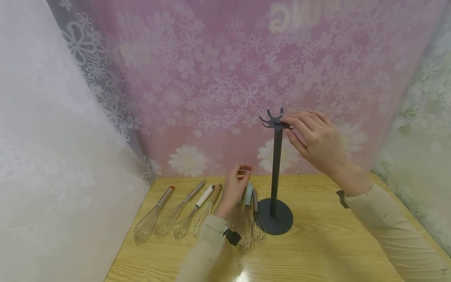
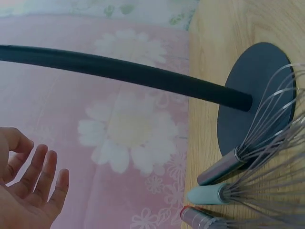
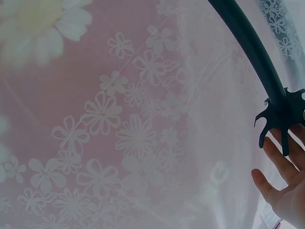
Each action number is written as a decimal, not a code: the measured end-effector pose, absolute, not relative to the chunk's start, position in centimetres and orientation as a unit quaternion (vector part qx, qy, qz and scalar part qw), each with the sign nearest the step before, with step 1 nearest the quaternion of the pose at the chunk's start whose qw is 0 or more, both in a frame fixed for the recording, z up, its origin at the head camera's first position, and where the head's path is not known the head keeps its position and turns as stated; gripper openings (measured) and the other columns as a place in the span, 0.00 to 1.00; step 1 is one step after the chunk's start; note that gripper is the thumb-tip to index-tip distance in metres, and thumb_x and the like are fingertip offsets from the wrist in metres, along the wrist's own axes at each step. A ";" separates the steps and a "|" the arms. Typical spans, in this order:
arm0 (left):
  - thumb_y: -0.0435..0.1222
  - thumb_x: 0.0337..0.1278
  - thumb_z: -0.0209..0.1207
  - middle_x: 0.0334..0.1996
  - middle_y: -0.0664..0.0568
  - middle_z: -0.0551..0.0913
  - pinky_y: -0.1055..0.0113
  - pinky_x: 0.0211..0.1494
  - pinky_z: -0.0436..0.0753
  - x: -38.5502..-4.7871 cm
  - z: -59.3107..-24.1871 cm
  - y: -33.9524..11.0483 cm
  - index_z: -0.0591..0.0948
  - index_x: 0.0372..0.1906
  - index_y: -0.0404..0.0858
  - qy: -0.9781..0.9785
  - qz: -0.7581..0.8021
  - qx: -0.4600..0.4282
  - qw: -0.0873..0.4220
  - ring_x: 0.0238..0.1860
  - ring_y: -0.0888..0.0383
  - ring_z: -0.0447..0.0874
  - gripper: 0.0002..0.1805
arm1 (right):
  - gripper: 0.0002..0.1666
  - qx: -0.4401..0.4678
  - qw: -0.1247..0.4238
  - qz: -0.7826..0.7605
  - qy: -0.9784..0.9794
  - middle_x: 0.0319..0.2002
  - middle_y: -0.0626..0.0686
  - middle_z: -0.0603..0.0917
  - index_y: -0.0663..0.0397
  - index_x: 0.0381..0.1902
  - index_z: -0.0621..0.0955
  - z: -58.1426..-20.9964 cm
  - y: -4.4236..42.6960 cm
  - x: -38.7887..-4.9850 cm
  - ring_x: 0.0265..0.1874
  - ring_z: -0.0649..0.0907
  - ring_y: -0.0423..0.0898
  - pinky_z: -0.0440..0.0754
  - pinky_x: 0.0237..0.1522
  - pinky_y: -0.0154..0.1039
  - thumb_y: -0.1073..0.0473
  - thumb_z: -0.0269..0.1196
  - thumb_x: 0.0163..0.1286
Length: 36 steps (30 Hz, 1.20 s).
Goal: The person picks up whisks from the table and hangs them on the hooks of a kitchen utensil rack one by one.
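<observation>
Hook stand (image 1: 276, 168): upright on the wood-grain surface (image 1: 327, 250), right of the whisk row.
Right hand (image 1: 317, 135): at the crown (image 1: 272, 123); fingertips on top, thumb close under the edge. We read a light pinch, other fingers loosely spread.
Left hand (image 1: 233, 188): above the handles, fingers half curled, thumb near them; we see nothing held.
Whisks: side by side, handles toward the flowered backdrop (image 1: 211, 78), wire ends toward us; some partly hidden by the left hand.
Stand handling: stiff, probably metal; we'd guess bottom-weighted, smooth, a bit slippery. Hold the pole, clear of the hooks.
Whisk handling: likely light; handles rigid, wires springy and easily bent or snagged. Grip mid-handle.
Stand build: matte black, slim round pole, flat disc base (image 1: 283, 225), curved open hooks.
Handles: glossy white (image 1: 205, 196), tan and wood-like (image 1: 215, 192), pale blue (image 1: 248, 194), silvery with red tip (image 1: 163, 197).
Small whisk (image 1: 255, 200): dull brownish handle, wires just beside the base.
Loops: thin shiny wire, balloon-shaped; the tan one's look cream.
</observation>
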State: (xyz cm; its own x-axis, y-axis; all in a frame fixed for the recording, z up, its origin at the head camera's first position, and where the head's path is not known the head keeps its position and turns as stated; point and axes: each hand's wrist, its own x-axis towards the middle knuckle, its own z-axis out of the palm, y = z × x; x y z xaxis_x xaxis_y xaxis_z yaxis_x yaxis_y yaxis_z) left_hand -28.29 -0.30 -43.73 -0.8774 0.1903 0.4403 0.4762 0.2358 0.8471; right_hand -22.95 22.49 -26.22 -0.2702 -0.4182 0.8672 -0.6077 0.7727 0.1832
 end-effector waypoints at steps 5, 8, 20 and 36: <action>0.31 0.72 0.58 0.47 0.46 0.86 0.60 0.50 0.87 -28.8 -43.5 -0.5 0.82 0.52 0.35 -0.799 -0.557 -0.193 0.120 0.47 0.50 0.86 0.10 | 0.28 0.323 0.509 0.096 -0.792 0.47 0.63 0.86 0.61 0.54 0.83 -26.3 22.6 -23.1 0.50 0.83 0.62 0.75 0.59 0.61 0.44 0.47 0.83; 0.33 0.73 0.58 0.47 0.48 0.86 0.63 0.48 0.87 -29.2 -43.7 -0.3 0.82 0.52 0.37 -0.817 -0.540 -0.175 0.100 0.47 0.52 0.86 0.09 | 0.27 0.324 0.510 0.099 -0.791 0.48 0.63 0.86 0.61 0.54 0.83 -26.3 22.7 -23.1 0.50 0.83 0.62 0.75 0.58 0.62 0.45 0.48 0.83; 0.33 0.71 0.57 0.44 0.46 0.86 0.66 0.40 0.85 -30.8 -45.7 1.5 0.83 0.50 0.37 -0.874 -0.455 -0.165 0.033 0.45 0.51 0.87 0.09 | 0.27 0.325 0.509 0.104 -0.790 0.48 0.63 0.86 0.62 0.54 0.83 -26.2 22.8 -22.8 0.51 0.82 0.63 0.75 0.59 0.63 0.46 0.49 0.83; 0.31 0.69 0.55 0.33 0.47 0.85 0.68 0.29 0.76 -31.4 -48.1 3.6 0.84 0.46 0.30 -0.928 -0.334 -0.148 -0.079 0.24 0.59 0.74 0.10 | 0.28 0.321 0.510 0.104 -0.791 0.48 0.63 0.86 0.61 0.54 0.83 -26.3 22.6 -22.7 0.51 0.83 0.62 0.74 0.61 0.61 0.45 0.48 0.83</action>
State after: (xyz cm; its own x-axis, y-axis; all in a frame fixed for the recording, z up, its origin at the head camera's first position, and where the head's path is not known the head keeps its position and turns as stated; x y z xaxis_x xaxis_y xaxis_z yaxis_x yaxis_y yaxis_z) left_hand -31.45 3.57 -48.09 -0.9441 0.3262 -0.0471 0.2212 0.7330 0.6433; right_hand -22.71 22.63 -26.30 -0.2722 -0.4017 0.8744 -0.6151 0.7714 0.1629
